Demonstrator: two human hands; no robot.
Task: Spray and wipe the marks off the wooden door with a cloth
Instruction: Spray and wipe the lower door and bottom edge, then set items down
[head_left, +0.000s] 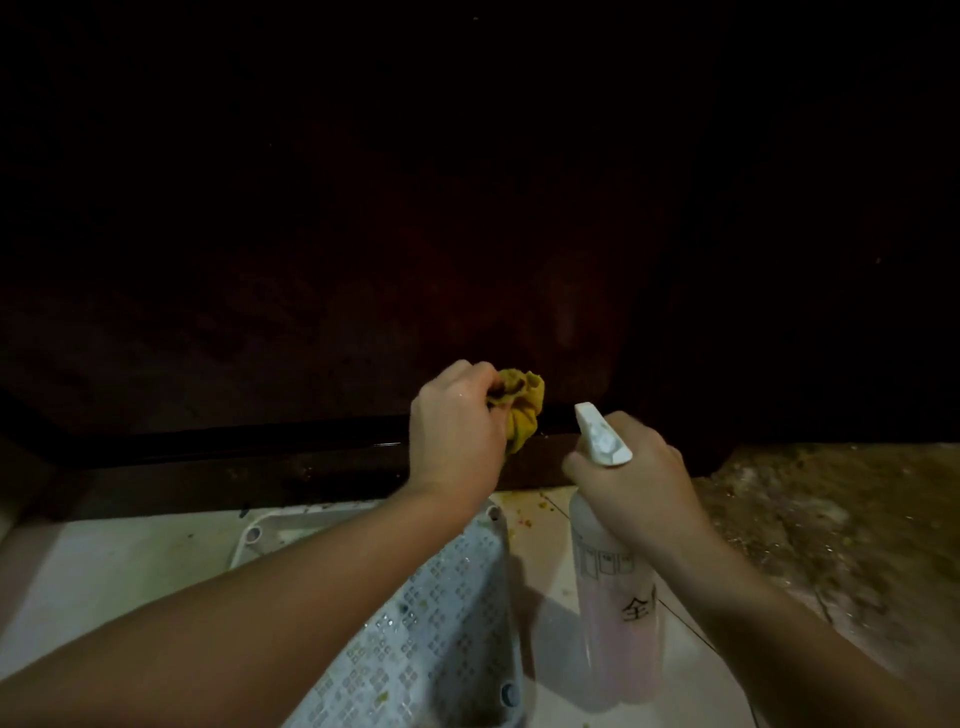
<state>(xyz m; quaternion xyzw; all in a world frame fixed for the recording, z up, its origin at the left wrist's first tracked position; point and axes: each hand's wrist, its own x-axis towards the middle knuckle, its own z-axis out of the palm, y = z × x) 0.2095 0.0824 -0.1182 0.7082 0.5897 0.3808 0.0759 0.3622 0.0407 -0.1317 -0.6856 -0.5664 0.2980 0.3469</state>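
Most of the view is taken up by the dark wooden door (363, 234), which fills the far half of the scene and is too dim to show any marks clearly; a faint reddish sheen shows on it above the hands. Along its lower edge runs a dark sill (208, 441), and nearer than that lies a pale tiled floor (104, 571), with a rough, stained brownish patch of floor (831, 519) on the right. On the tiles, near the middle, lies a white plastic crate (441, 623) with a perforated wall, tilted on its side and partly hidden under the left forearm. Just right of it, a translucent spray bottle (618, 623) with pale pinkish liquid and black printed characters is held upright, its white nozzle head (602, 436) pointing up and to the far left, toward the door. The right hand (639, 488) has its grip round the bottle's neck, fingers curled just under the nozzle head. The left hand (457, 431) reaches farther, its grip bunched on a crumpled yellow cloth (522, 405), which is held at the bottom of the door, just above the sill; whether the cloth touches the wood cannot be told. Small yellowish crumbs (535, 506) speckle the tiles between crate and bottle.
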